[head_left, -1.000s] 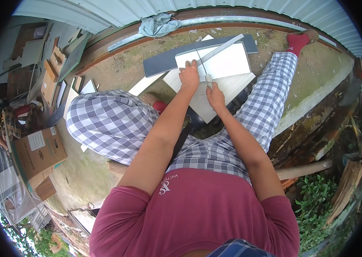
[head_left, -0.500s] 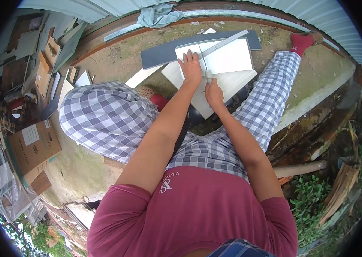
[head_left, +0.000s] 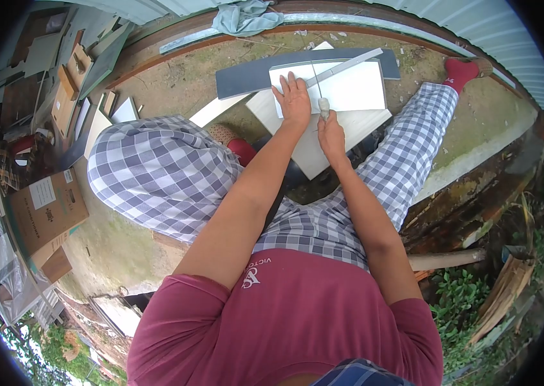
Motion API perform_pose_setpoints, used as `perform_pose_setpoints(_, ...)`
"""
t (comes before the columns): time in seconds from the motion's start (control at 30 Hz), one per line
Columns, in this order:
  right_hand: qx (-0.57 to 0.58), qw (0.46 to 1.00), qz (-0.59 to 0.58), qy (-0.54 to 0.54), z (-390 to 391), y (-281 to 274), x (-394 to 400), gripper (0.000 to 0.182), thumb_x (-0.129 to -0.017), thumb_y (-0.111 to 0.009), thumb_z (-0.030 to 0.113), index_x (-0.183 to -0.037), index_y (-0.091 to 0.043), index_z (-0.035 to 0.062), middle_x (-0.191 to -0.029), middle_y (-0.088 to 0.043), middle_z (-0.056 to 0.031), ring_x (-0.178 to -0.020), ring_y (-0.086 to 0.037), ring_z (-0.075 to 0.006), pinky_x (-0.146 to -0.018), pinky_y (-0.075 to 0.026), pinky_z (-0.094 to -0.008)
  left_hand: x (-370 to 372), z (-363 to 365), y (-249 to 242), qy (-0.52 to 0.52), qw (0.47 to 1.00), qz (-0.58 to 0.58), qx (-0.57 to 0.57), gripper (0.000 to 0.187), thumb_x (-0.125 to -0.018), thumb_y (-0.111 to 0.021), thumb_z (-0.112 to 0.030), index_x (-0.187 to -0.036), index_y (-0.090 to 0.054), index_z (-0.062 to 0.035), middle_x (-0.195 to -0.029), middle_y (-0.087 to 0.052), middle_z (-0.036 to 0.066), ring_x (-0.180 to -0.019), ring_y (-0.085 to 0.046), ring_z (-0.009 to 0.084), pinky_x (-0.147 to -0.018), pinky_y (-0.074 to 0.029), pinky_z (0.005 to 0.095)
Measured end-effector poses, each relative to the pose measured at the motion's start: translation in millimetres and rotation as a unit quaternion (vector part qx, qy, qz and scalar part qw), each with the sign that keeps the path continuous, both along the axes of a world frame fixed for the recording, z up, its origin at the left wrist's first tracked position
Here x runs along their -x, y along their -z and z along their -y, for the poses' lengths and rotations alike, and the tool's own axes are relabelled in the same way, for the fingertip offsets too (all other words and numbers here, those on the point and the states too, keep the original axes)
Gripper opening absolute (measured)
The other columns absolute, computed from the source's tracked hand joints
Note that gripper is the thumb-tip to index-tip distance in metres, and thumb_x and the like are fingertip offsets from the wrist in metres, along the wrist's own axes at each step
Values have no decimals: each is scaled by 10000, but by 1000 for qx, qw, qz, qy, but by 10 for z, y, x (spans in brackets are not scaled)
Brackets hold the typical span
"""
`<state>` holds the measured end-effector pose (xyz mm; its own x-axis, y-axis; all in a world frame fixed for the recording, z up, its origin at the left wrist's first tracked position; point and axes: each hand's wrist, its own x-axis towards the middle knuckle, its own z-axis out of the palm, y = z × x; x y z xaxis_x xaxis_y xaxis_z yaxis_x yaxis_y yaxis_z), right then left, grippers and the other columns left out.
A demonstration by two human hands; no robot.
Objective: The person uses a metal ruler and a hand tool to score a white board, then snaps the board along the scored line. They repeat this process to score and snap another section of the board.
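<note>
— Scoring step, I judge: my left hand [head_left: 296,96] lies flat on the white tile [head_left: 352,87]; my right hand [head_left: 330,132] is closed round the cutter [head_left: 323,105].
— Next move?
— A steady draw along the straightedge [head_left: 343,67].

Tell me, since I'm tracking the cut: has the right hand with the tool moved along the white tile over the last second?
Cannot tell: the right hand sits at the white tile's near edge as before; the camera shifted.
</note>
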<state>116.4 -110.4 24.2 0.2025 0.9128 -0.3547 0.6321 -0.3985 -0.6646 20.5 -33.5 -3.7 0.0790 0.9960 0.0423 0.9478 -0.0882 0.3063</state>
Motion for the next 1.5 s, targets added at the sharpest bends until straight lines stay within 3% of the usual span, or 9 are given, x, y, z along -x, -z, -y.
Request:
perform_pose_setpoints(0.2,0,1000,5,30,-8,36,-81,269,-877,-463,221,-1050,-421,20,-788,-598,-282,-772,-576,-462,-696,-435,-528,1,-8,-29,4,1000,8,1,269,-800,-426,-15,-1066,-438,20,-1362,-298,244,-1283,-229,447,-996,-145,654)
perform_pose_setpoints(0.87,13,997,72,-12,-19,-1,-79,272,-867,-491,220,-1046,-422,26,-790,-603,-274,-762,-587,-453,-692,-455,-525,47,-13,8,9,1000,-6,-2,263,-822,-438,-48,-1080,-457,0,-1361,-314,225,-1272,-262,433,-1003,-168,632)
perform_pose_setpoints(1.13,9,1000,12,-23,-12,58,-211,298,-869,-481,257,-1058,-437,31,-810,-597,-279,-791,-570,-461,-709,-436,-515,180,-97,-132,-32,999,-10,3,339,-831,-525,-109,-1161,-515,-182,-1353,-345,208,-1269,-265,450,-1006,-176,627)
perform_pose_setpoints(1.37,6,999,23,-37,-14,83,-184,304,-866,-487,264,-1049,-435,26,-807,-600,-281,-783,-576,-460,-706,-446,-523,234,-127,-72,-50,999,10,1,348,-825,-532,-102,-1160,-521,-193,-1352,-349,212,-1258,-277,464,-994,-215,622)
perform_pose_setpoints(1.5,9,999,31,-40,-15,70,-185,307,-868,-484,267,-1053,-436,27,-808,-601,-279,-786,-577,-457,-710,-445,-523,236,-120,-83,-44,998,39,-5,316,-838,-451,-84,-1131,-525,-175,-1344,-352,220,-1265,-250,474,-1019,-180,603)
